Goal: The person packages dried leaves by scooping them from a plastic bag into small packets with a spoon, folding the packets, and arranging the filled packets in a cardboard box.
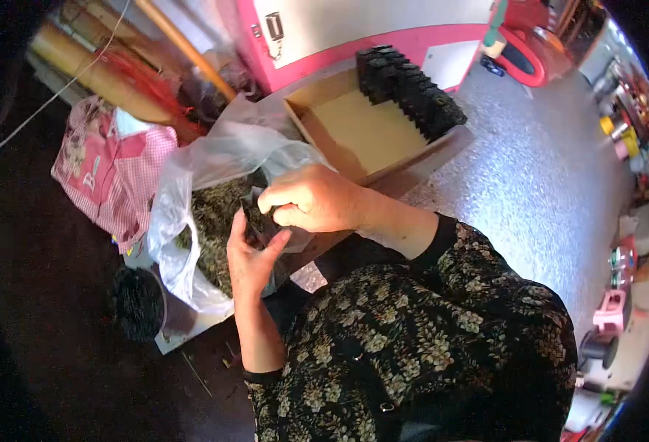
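Note:
My left hand [253,256] is curled round a small dark pouch-like piece [252,214], thumb on one side and fingers on the other. Right beside it, my right hand [313,200] is closed, its fingertips pinched at the top of that piece; whatever lies between them is hidden. Both hands are over a clear plastic bag [173,239], whose mouth is spread wide. Loose, dry, green-brown plant material [217,214] fills the bag.
Behind the hands, a shallow cardboard box [320,151] holds rows of dark, ridged pieces [413,92] along its right side. A round container of black pieces [138,302] stands lower left. Pink checked cloth [110,169] lies beside the bag. Farther off is a red ride-on toy [527,55].

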`<state>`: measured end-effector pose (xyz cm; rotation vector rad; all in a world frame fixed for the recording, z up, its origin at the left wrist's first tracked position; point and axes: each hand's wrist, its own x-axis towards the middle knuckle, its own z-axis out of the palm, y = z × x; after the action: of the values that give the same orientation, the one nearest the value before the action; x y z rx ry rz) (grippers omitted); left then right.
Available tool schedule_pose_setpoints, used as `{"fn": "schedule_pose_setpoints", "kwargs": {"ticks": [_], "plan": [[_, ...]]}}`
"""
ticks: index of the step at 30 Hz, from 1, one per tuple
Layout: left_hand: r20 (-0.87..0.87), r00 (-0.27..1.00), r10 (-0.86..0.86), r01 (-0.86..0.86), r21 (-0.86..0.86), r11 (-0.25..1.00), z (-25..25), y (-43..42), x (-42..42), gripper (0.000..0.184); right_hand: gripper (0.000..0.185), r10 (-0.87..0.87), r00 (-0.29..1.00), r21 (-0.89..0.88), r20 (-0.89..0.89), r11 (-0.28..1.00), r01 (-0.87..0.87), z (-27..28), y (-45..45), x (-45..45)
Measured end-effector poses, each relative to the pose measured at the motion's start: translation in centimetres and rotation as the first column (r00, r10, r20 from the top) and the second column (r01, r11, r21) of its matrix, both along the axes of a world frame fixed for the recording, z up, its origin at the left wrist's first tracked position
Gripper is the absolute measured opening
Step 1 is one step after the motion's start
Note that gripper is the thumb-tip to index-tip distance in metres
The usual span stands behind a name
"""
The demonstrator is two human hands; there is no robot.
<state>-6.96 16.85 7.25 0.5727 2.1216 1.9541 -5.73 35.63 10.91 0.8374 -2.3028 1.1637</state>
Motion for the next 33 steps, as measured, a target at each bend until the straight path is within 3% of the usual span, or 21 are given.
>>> {"fn": "schedule_pose_setpoints", "kwargs": {"ticks": [1,4,5,7,8,10,13,15,19,28,33], "plan": [[0.036,0.998,-0.054,0.052,0.051,0.997,-0.4,0.4,-0.1,0.063,0.012,0.001,1.0,0.005,0.007,1.0,-0.002,0.0,0.6,0.3],[0.014,0.992,-0.122,0.123,-0.044,0.991,-0.4,2.2,-0.1,0.072,0.009,-0.008,1.0,0.077,-0.005,0.997,0.009,0.6,3.0,1.3],[-0.058,0.99,-0.128,0.124,-0.068,0.99,-0.3,3.1,-0.1,0.074,0.007,-0.137,0.988,0.148,-0.074,0.978,0.146,0.3,3.9,1.7],[-0.119,0.988,-0.097,0.082,-0.126,0.989,0.3,4.5,0.4,0.077,0.007,-0.247,0.969,-0.03,-0.001,0.969,0.246,1.4,5.9,2.5],[-0.158,0.984,-0.083,0.063,-0.127,0.99,0.0,4.7,0.1,0.076,0.008,-0.323,0.945,0.003,-0.054,0.946,0.324,2.5,7.2,2.8],[-0.196,0.979,-0.056,0.031,-0.13,0.991,-0.3,5.0,-0.1,0.073,0.008,-0.537,0.819,-0.089,0.202,0.823,0.561,2.4,9.7,2.8],[-0.202,0.976,-0.083,0.044,-0.189,0.981,-1.3,5.1,0.0,0.074,0.011,-0.662,0.734,-0.061,0.153,0.735,0.676,0.5,15.3,0.1],[-0.181,0.975,-0.128,0.08,-0.25,0.965,-1.2,5.6,0.5,0.072,0.014,-0.832,0.548,0.125,0.083,0.554,0.823,-2.4,18.9,-2.5],[-0.157,0.971,-0.18,0.131,-0.28,0.951,-1.8,6.0,0.6,0.071,0.014,-0.897,0.413,0.221,0.159,0.44,0.87,-5.7,22.5,-5.7],[-0.182,0.957,-0.225,0.158,-0.323,0.933,-1.8,6.9,-0.1,0.068,0.012,-0.953,0.298,0.359,0.043,0.294,0.886,-6.9,25.2,-8.8],[-0.167,0.957,-0.239,0.166,-0.36,0.918,-2.0,7.0,-0.3,0.069,0.011,-0.951,0.306,0.34,0.041,0.301,0.891,-7.6,26.6,-9.4]]}}
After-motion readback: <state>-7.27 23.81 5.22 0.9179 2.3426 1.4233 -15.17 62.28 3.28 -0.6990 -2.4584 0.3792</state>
